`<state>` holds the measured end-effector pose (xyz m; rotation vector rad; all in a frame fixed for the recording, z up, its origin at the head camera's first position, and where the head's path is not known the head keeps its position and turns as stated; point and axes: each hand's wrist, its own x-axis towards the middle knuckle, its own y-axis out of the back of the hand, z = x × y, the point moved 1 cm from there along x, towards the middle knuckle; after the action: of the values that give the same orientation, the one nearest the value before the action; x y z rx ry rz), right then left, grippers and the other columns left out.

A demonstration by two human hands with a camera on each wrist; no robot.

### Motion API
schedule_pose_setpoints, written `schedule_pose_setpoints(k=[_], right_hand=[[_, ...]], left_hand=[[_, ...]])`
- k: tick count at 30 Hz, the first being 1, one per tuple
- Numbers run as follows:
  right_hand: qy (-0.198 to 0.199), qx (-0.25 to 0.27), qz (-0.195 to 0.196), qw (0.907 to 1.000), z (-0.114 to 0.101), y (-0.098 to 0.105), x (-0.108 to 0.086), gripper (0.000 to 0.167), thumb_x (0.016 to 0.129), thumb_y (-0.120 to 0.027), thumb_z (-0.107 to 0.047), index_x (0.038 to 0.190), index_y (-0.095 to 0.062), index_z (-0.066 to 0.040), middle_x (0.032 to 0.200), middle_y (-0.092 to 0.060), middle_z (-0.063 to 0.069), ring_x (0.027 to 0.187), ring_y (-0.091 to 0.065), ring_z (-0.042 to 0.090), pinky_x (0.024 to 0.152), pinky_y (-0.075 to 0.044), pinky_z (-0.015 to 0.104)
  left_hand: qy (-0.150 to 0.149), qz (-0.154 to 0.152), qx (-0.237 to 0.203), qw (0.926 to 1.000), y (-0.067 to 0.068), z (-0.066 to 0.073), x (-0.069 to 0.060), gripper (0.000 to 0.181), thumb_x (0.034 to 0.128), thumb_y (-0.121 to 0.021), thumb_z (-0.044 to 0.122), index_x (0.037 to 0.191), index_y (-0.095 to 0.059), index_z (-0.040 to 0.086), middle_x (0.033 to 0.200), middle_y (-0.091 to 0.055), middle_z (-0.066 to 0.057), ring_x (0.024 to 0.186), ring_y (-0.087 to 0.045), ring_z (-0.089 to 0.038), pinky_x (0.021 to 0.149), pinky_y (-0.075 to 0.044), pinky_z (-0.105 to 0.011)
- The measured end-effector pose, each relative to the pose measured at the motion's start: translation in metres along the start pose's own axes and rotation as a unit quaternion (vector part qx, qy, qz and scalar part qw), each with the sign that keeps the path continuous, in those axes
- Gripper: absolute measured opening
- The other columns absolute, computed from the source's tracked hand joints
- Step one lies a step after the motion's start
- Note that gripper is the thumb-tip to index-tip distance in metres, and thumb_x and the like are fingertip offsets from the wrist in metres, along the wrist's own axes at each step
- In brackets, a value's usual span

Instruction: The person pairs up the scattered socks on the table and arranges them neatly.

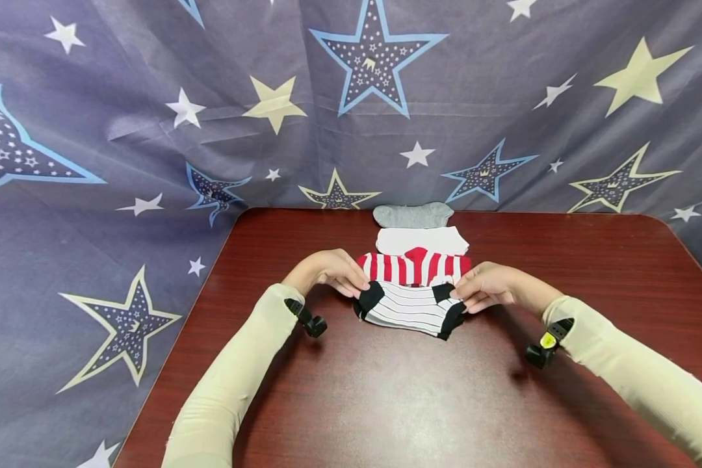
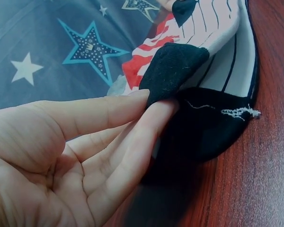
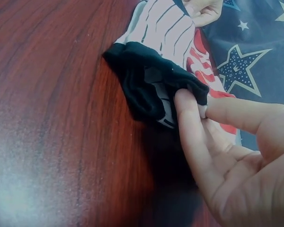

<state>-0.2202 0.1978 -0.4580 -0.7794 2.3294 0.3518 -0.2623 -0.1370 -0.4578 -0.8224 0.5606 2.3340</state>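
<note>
A white sock with thin black stripes and black ends [image 1: 412, 308] is held by both hands over the table, nearest the person. My left hand [image 1: 340, 272] pinches its black toe between thumb and fingers; in the left wrist view a second black toe [image 2: 203, 127] with a loose white thread hangs below the pinched one. My right hand [image 1: 491, 287] pinches the black cuff [image 3: 156, 71] at the opening, one finger inside it. Just behind lies a red-and-white striped sock [image 1: 394, 268], partly covered by the striped white one.
Behind the red-striped sock lie a white sock [image 1: 421, 240] and, at the table's far edge, a grey sock [image 1: 414, 216], in a row. The dark red wooden table [image 1: 386, 403] reaches a star-patterned cloth [image 1: 351, 149] hanging behind it and at the left.
</note>
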Motion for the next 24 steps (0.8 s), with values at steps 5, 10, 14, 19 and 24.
schedule_pose_setpoints(k=[5,10,14,19,24], right_hand=[[0.009,-0.022,0.028,0.9993,0.002,-0.003,0.0,0.003,0.094,-0.067,-0.006,0.091,-0.068,-0.005,0.069,-0.07,-0.002,0.062,-0.069,0.008,0.063,-0.06,0.022],[0.023,-0.047,0.061,0.9968,0.002,-0.007,-0.002,0.005,0.091,-0.07,-0.005,0.089,-0.068,-0.003,0.066,-0.068,-0.001,0.06,-0.069,0.009,0.061,-0.06,0.023],[0.035,-0.063,0.079,0.9943,0.002,-0.009,-0.003,0.006,0.09,-0.071,-0.004,0.089,-0.069,0.001,0.064,-0.067,0.0,0.058,-0.068,0.009,0.059,-0.06,0.023],[0.041,-0.088,0.101,0.9902,0.001,-0.012,-0.003,0.009,0.089,-0.073,-0.005,0.088,-0.07,0.004,0.061,-0.066,0.001,0.056,-0.068,0.01,0.057,-0.059,0.023],[0.045,-0.106,0.114,0.9867,0.001,-0.014,-0.003,0.012,0.089,-0.074,-0.005,0.088,-0.07,0.006,0.059,-0.065,0.001,0.054,-0.066,0.009,0.055,-0.059,0.023]], left_hand=[[-0.004,0.003,0.012,0.9999,0.0,-0.001,-0.001,0.026,0.0864,-0.077,0.002,0.11,-0.072,-0.007,0.077,-0.074,-0.006,0.066,-0.072,-0.011,0.064,-0.062,-0.024],[-0.001,0.004,0.014,0.9999,0.0,-0.001,-0.003,0.025,0.0863,-0.077,0.001,0.109,-0.073,-0.008,0.075,-0.074,-0.006,0.064,-0.072,-0.011,0.061,-0.061,-0.023],[0.001,0.005,0.017,0.9998,-0.001,0.0,-0.004,0.022,0.0866,-0.076,0.0,0.107,-0.073,-0.008,0.073,-0.074,-0.006,0.062,-0.071,-0.011,0.059,-0.06,-0.022],[0.009,0.005,0.023,0.9997,-0.002,0.002,-0.006,0.019,0.0872,-0.075,-0.001,0.105,-0.073,-0.008,0.071,-0.073,-0.006,0.061,-0.071,-0.011,0.057,-0.059,-0.021],[0.012,0.007,0.029,0.9995,-0.004,0.003,-0.007,0.018,0.0873,-0.076,-0.001,0.103,-0.073,-0.008,0.07,-0.072,-0.006,0.059,-0.071,-0.011,0.056,-0.059,-0.02]])
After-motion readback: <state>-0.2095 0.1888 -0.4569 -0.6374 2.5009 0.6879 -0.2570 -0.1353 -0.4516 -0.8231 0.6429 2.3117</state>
